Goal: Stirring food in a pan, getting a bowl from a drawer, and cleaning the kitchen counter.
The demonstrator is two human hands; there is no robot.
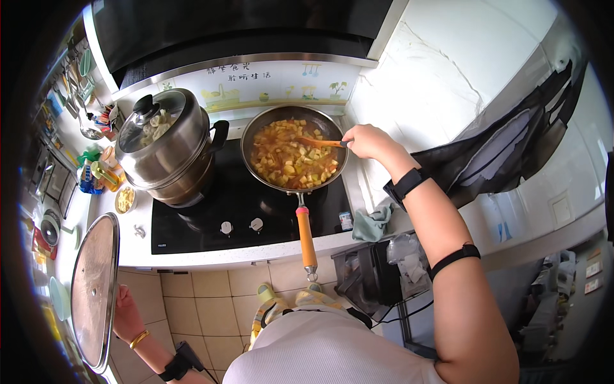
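Note:
My right hand [368, 141] grips the dark end of a wooden spatula [319, 142], whose head reaches into the frying pan [338, 126]. Diced yellowish pieces in reddish-orange sauce [295, 156] cover the pan's bottom. Its orange handle [306, 235] points towards me past the counter's front edge, and neither hand is on it. Off to the left, my left hand [128, 309] holds up a round glass pan lid [94, 288], tilted nearly upright; the lid hides part of the fingers. The lid's glass looks fogged or wet.
A lidded steel steamer pot [163, 158] with pale food inside stands on the left of the black cooktop [216, 235]. Beside it are a small bowl of yellow bits [125, 199] and bottles [108, 177]. A green cloth [371, 223] lies at the right. The range hood [240, 29] hangs above.

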